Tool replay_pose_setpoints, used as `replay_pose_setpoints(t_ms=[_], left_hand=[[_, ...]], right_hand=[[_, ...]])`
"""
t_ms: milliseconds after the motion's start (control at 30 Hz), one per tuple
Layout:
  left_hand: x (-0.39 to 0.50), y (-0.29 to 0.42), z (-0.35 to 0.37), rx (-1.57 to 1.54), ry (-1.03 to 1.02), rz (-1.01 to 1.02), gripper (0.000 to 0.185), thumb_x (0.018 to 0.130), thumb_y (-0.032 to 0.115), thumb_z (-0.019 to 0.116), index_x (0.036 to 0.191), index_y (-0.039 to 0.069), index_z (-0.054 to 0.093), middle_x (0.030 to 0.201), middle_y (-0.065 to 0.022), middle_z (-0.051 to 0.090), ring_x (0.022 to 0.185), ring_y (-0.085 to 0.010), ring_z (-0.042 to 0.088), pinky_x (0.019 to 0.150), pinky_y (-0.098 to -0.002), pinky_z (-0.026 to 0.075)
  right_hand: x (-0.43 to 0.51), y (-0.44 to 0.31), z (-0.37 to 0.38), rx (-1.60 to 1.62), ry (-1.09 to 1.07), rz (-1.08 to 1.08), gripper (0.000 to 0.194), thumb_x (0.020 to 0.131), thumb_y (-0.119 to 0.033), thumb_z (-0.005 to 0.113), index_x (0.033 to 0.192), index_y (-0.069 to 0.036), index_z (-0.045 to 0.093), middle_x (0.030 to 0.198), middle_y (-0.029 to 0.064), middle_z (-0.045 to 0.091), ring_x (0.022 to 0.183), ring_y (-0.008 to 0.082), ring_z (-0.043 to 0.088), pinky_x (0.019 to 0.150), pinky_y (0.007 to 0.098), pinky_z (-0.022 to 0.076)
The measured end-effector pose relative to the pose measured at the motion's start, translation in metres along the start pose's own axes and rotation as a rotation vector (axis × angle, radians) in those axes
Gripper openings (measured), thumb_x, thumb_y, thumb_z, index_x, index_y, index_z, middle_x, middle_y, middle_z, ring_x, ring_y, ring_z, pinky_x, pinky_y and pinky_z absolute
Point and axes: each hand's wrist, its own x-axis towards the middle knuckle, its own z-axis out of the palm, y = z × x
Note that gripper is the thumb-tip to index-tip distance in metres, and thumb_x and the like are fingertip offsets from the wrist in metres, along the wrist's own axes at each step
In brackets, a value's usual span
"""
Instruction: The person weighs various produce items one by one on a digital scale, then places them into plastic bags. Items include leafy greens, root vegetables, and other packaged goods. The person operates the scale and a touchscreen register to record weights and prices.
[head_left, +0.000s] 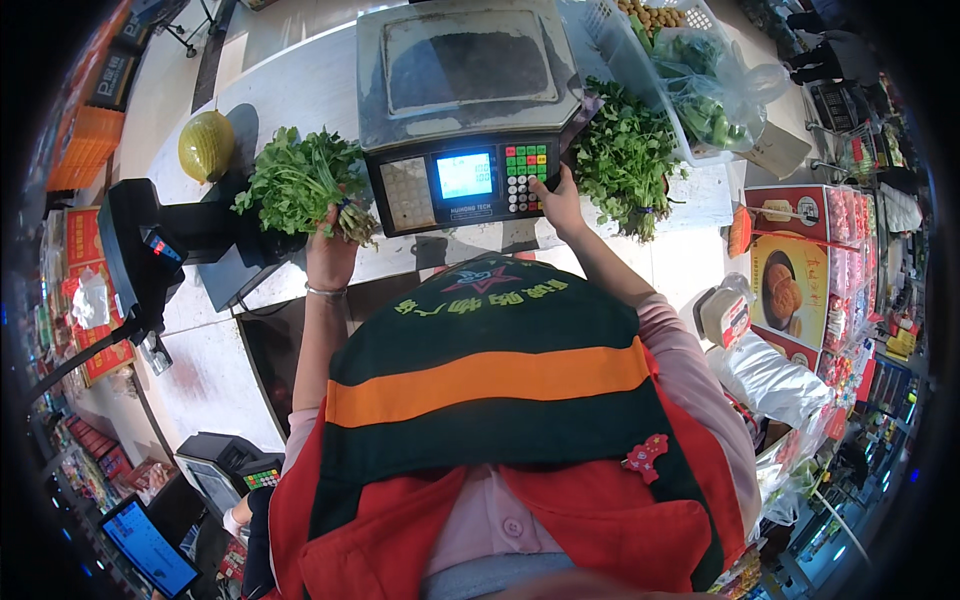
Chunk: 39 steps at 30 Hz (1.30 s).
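My left hand (331, 251) is closed around the tied stems of a bunch of leafy green herbs (292, 180), just left of a counter scale's front panel. My right hand (561, 204) holds nothing; its thumb is at the round keys of the scale's keypad (525, 178), and its other fingers lie by the panel's right edge. The scale's display (465, 176) is lit. Its worn metal weighing plate (472, 64) bears no goods. A second bunch of leafy greens (622, 161) lies right of the scale, beyond my right hand.
A netted yellow-green fruit (206, 146) sits at the left of the white counter. Nearer stands a black device on an arm (142, 247). A white plastic crate (637, 75) with bagged greens (705, 97) is at the right. Another person's hand (238, 514) shows at lower left.
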Motion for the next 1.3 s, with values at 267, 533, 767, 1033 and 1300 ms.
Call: replay_pose_setpoints(t_ms=[267, 533, 767, 1033, 1300], left_hand=[[-0.004, 0.0, -0.012, 0.017, 0.017, -0.027, 0.041, 0.094, 0.02, 0.054, 0.132, 0.008, 0.046, 0.126, -0.0026, 0.054, 0.109, -0.0188, 0.053, 0.089, -0.0391, 0.046], [-0.009, -0.003, -0.007, -0.011, 0.051, 0.036, 0.041, 0.093, 0.018, 0.055, 0.132, 0.007, 0.045, 0.125, -0.0037, 0.054, 0.109, -0.0197, 0.053, 0.09, -0.0397, 0.046], [-0.008, 0.0, -0.011, 0.018, 0.026, 0.022, 0.042, 0.093, 0.019, 0.055, 0.132, 0.006, 0.045, 0.123, -0.0045, 0.054, 0.109, -0.0189, 0.053, 0.091, -0.0398, 0.046], [0.002, -0.003, -0.008, -0.043, -0.136, -0.015, 0.042, 0.093, 0.02, 0.055, 0.131, 0.006, 0.045, 0.123, -0.0041, 0.055, 0.106, -0.0185, 0.055, 0.088, -0.04, 0.047], [-0.001, -0.016, -0.016, 0.07, 0.064, 0.04, 0.037, 0.09, 0.014, 0.057, 0.125, 0.008, 0.05, 0.121, -0.0083, 0.056, 0.104, -0.0237, 0.055, 0.091, -0.0436, 0.045]], right_hand=[[0.02, -0.016, 0.016, -0.253, 0.093, -0.129, 0.085, 0.068, -0.023, 0.079, 0.133, 0.004, 0.031, 0.118, 0.0229, 0.051, 0.109, 0.0323, 0.053, 0.093, 0.0382, 0.043], [0.01, -0.005, 0.008, -0.337, 0.066, -0.266, 0.101, 0.06, -0.026, 0.083, 0.136, 0.004, 0.024, 0.119, 0.0265, 0.047, 0.112, 0.0388, 0.048, 0.095, 0.0428, 0.041], [-0.026, 0.02, 0.009, -0.473, 0.133, -0.28, 0.096, 0.06, -0.007, 0.082, 0.133, 0.008, 0.02, 0.112, 0.0201, 0.053, 0.103, 0.0294, 0.055, 0.091, 0.0393, 0.0445], [-0.011, 0.025, 0.005, -0.01, -0.051, -0.187, 0.077, 0.076, 0.002, 0.07, 0.135, 0.003, 0.021, 0.115, 0.0136, 0.051, 0.101, 0.0196, 0.053, 0.088, 0.0313, 0.0471], [-0.008, 0.028, 0.008, -0.111, 0.056, -0.268, 0.076, 0.069, 0.003, 0.071, 0.132, 0.002, 0.029, 0.119, 0.0162, 0.051, 0.11, 0.0253, 0.051, 0.097, 0.0363, 0.0398]])
